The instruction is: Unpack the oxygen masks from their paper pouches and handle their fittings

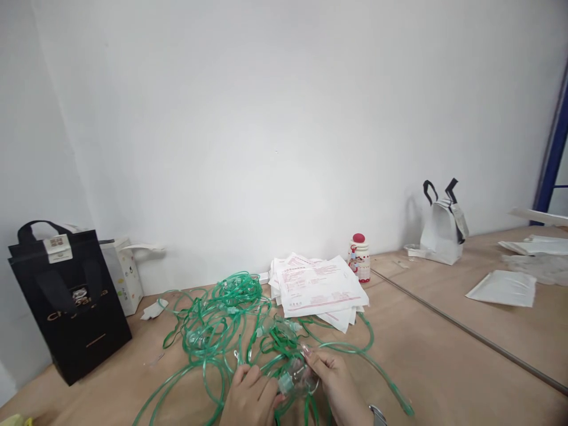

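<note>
At the bottom middle of the wooden table (pixel 444 367), both my hands grip one clear plastic mask (pixel 298 376) fitted with green tubing. My left hand (pixel 249 399) is curled on the mask's left side, thumb by its green connector. My right hand (pixel 335 387), with a watch on the wrist, pinches the mask's right side with its fingertips. A big tangle of green tubing (pixel 217 322) spreads just beyond my hands and loops out to the right. Behind it lies a fanned stack of white printed pouches (pixel 317 290).
A black paper bag (pixel 66 302) stands at the left, a small white box (pixel 126 275) behind it. A red-capped bottle (pixel 360 257) is by the wall. A white bag with black handles (pixel 441 231) and flat white packets (pixel 503 288) sit on the adjoining table.
</note>
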`<action>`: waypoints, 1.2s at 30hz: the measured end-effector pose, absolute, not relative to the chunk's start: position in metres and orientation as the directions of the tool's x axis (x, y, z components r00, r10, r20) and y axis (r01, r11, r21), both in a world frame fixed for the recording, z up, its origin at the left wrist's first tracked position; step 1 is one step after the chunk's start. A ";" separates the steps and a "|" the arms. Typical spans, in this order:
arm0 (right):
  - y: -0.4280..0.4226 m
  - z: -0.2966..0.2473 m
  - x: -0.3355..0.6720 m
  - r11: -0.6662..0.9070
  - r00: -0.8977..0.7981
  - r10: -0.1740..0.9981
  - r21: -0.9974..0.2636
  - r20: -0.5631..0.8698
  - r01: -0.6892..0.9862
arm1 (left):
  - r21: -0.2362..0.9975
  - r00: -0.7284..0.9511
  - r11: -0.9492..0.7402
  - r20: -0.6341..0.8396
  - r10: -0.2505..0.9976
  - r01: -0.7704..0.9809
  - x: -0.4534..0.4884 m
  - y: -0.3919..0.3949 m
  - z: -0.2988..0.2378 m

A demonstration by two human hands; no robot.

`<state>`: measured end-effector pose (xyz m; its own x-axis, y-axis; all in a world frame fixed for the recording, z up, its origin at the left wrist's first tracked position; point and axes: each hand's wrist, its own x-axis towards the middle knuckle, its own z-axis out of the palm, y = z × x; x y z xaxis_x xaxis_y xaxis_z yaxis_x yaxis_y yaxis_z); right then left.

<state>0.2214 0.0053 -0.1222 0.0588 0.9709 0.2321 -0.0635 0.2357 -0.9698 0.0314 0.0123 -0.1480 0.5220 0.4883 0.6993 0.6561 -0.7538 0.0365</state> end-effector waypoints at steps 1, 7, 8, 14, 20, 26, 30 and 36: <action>0.006 -0.124 0.221 0.215 0.065 0.976 -0.972 0.209 -0.094 | 0.019 0.515 -0.749 0.715 0.473 0.662 0.032 0.013 -0.151; 0.004 -0.118 0.222 0.305 0.045 0.952 -0.952 0.303 -0.033 | 0.061 0.543 -0.749 0.651 0.531 0.660 0.033 0.012 -0.136; 0.002 -0.115 0.223 0.354 0.024 0.935 -0.935 0.354 0.009 | 0.076 0.556 -0.751 0.624 0.549 0.656 0.032 0.011 -0.130; -0.007 -0.112 0.219 0.547 -0.127 0.835 -0.833 0.535 0.086 | 0.073 0.671 -0.803 0.508 0.540 0.591 0.026 0.010 -0.109; 0.012 -0.122 0.227 0.215 0.080 0.976 -0.956 0.203 -0.201 | -0.125 0.596 -0.757 0.703 0.389 0.641 0.028 0.007 -0.123; 0.020 -0.109 0.247 0.236 0.207 0.963 -0.908 0.172 -0.346 | -0.268 0.475 -0.569 0.843 0.252 0.778 0.020 0.006 -0.126; 0.011 -0.101 0.237 0.190 0.089 0.982 -0.911 0.169 -0.366 | -0.283 0.436 -0.407 0.827 0.354 0.868 0.010 0.013 -0.131; 0.005 -0.097 0.235 0.062 0.025 0.998 -0.868 0.057 -0.492 | -0.254 0.358 -0.357 0.895 0.266 0.899 0.012 0.010 -0.138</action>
